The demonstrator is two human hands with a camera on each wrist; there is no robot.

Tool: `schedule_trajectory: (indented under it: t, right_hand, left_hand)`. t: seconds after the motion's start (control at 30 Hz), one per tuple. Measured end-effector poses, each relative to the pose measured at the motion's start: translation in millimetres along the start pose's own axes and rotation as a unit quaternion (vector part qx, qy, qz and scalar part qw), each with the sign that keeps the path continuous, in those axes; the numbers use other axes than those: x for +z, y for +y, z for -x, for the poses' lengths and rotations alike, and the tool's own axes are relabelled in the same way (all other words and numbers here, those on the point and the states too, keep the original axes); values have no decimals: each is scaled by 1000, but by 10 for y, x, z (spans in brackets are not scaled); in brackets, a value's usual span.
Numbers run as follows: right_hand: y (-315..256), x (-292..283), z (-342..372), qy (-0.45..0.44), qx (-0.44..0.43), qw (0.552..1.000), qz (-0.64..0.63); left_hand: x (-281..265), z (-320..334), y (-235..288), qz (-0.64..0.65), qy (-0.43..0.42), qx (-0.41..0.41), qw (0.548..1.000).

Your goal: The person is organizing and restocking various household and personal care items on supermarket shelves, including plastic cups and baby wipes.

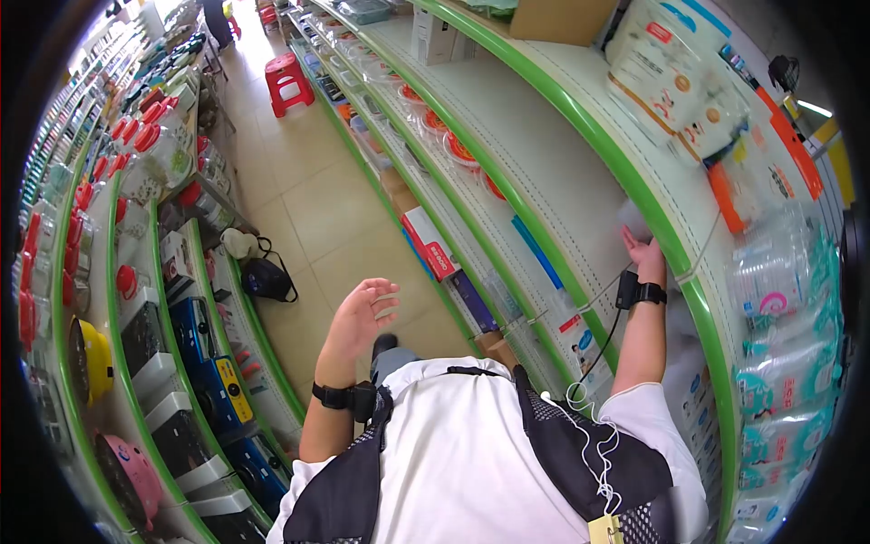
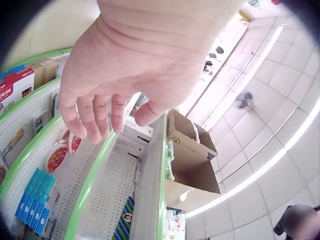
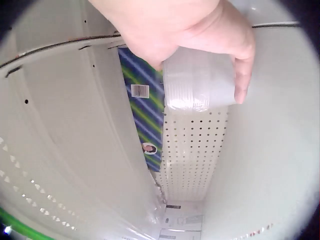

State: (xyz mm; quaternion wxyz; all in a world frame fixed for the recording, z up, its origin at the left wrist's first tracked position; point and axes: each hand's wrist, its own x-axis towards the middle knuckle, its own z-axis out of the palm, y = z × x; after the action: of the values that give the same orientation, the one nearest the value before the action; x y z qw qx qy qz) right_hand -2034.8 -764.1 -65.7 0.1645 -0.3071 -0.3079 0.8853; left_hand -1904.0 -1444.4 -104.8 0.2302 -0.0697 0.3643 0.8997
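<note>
Where a green-edged shelf (image 1: 535, 113) opens, the right hand (image 1: 644, 252) grips containers (image 3: 192, 85).

Red stool (image 1: 290, 84) on tiled floor (image 1: 317, 201), up the aisle. L shelving (image 1: 288, 392): red-lidded jars (image 1: 149, 150) toward far end, yellow item (image 1: 97, 363) & pink item (image 1: 136, 471) nearer, blue boxes (image 1: 217, 385) closer to aisle edge. Blk bag (image 1: 267, 278) just beside that edge. R shelving (image 1: 603, 131), green-edged: red/wht box (image 1: 430, 243) down low nr aisle edge; cardboard box (image 1: 557, 23) up top, far end; clear-wrapped packs (image 1: 781, 390) at far R. Blue-green striped pkg (image 3: 145, 120) by perforated back panel (image 3: 192, 145).
</note>
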Motion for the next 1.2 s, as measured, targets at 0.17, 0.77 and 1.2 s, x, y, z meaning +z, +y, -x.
schedule_trajectory:
  t: [0.17, 0.77, 1.2]
  right_hand:
    - [75, 308, -96, 86, -122, 989, 7]
    - [1623, 1730, 1912, -40, -42, 985, 161]
    - [1793, 1293, 3076, -43, -64, 969, 235]
  left_hand:
    - [-259, -697, 588, -14, -13, -13, 1000]
    - [575, -2918, 1213, -178, -289, -178, 924]
    - [1525, -2614, 564, -154, -499, -294, 801]
